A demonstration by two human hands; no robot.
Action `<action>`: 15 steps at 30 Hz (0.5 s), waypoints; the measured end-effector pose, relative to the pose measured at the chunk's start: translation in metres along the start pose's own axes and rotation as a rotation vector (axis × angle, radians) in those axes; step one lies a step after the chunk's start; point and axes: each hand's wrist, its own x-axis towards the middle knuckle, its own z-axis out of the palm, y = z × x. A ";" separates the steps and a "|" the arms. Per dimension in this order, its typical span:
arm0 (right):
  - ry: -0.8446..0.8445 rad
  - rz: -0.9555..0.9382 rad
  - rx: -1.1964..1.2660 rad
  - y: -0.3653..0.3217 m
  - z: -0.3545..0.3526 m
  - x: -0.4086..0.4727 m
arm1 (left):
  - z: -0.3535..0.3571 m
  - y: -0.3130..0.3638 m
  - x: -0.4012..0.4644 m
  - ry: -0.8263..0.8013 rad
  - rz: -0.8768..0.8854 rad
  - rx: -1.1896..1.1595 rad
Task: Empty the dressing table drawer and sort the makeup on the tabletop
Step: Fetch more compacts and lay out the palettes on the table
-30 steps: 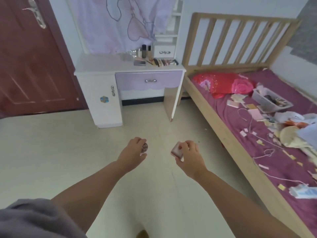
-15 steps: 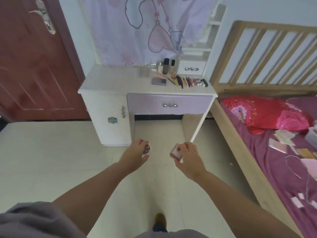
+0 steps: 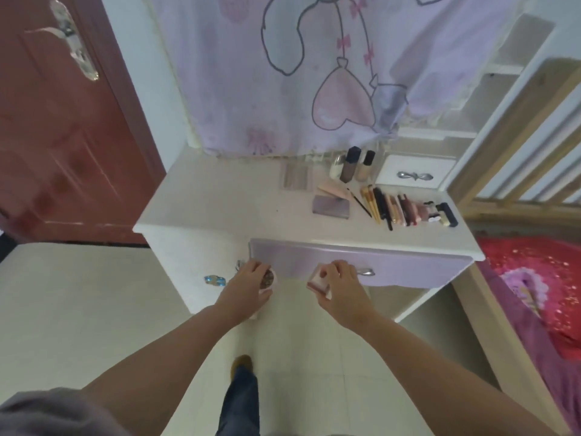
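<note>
Both our hands are full: our left hand (image 3: 251, 286) grips a small round jar (image 3: 269, 280), our right hand (image 3: 341, 286) pinches a pink compact (image 3: 318, 282), before the closed lilac drawer (image 3: 393, 267); sorted makeup (image 3: 405, 209) lines the worktop (image 3: 226, 202).

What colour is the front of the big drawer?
Pale purple drawer front, white table around it; head view.

Glossy white tabletop (image 3: 220, 202); matt lilac drawer (image 3: 408, 269), metal handle (image 3: 366, 272); wooden bed frame (image 3: 503, 146).

Both forearms are bare. A grey sleeve (image 3: 47, 410) covers the left upper arm. Blue jeans (image 3: 240, 401) and a brown shoe (image 3: 241, 364) show below.
</note>
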 end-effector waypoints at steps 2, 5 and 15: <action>0.009 0.048 0.009 0.003 0.006 0.045 | -0.008 -0.016 0.049 -0.024 0.031 0.004; -0.014 0.111 0.020 0.006 0.008 0.109 | -0.025 -0.035 0.122 -0.080 0.076 -0.003; -0.173 0.097 -0.026 0.042 0.024 0.267 | -0.020 -0.061 0.281 -0.192 0.065 -0.005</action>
